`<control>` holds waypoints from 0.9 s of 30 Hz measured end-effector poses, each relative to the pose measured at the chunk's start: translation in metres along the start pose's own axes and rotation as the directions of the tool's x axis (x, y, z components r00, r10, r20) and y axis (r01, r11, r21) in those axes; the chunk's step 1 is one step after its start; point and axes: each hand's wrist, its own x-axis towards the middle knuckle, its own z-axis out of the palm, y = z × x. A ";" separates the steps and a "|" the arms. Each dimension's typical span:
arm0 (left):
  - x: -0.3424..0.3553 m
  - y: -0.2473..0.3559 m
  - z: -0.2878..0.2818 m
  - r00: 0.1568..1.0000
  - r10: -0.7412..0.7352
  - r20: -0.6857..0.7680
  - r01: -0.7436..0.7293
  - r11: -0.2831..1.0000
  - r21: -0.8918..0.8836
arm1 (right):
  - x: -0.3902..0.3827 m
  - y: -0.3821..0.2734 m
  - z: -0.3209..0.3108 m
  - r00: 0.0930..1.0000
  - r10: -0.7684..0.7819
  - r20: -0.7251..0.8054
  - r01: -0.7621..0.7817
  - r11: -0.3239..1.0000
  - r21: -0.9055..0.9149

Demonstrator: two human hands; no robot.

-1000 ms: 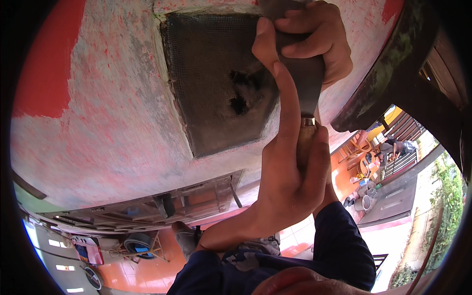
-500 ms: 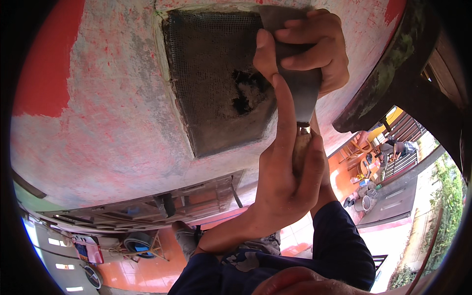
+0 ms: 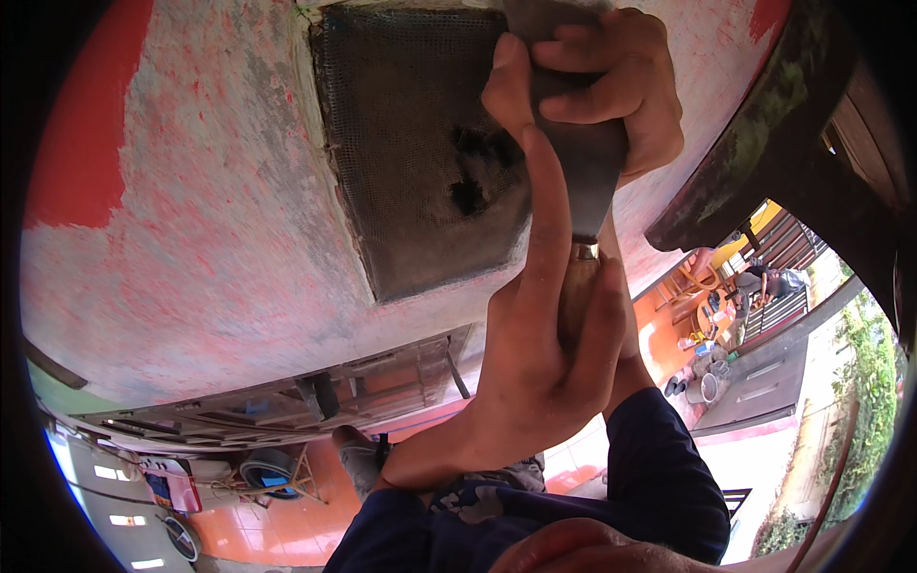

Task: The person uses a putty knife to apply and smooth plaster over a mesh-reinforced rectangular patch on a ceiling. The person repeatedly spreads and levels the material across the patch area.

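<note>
My left hand (image 3: 525,363) grips the wooden handle of a wide metal scraper (image 3: 592,181), its index finger stretched up along the blade. Higher up, my right hand (image 3: 645,105) wraps its fingers over the blade from the right side. The blade lies over the right part of a dark, grimy mesh screen (image 3: 401,229) set in a framed opening. A ragged dark hole (image 3: 470,177) shows in the mesh left of the blade. Pale, patchy wall (image 3: 191,239) with red paint surrounds the screen; the blade's top edge is partly hidden by fingers.
A dark beam (image 3: 726,172) runs along the upper right. A window frame (image 3: 239,401) is below the screen. Beyond are a person (image 3: 764,285), chairs (image 3: 690,279), buckets (image 3: 710,387) and plants (image 3: 860,411) at right, and a tub (image 3: 263,473) on the orange tiled floor (image 3: 239,530).
Both hands and the scraper dipped slightly, then moved back up and a little left against the screen. Both grips look unchanged.
</note>
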 end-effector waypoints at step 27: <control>-0.003 -0.001 -0.003 0.994 0.085 -0.069 -0.073 0.985 0.157 | 0.004 -0.028 0.039 0.903 0.193 -0.385 -0.210 0.978 -0.003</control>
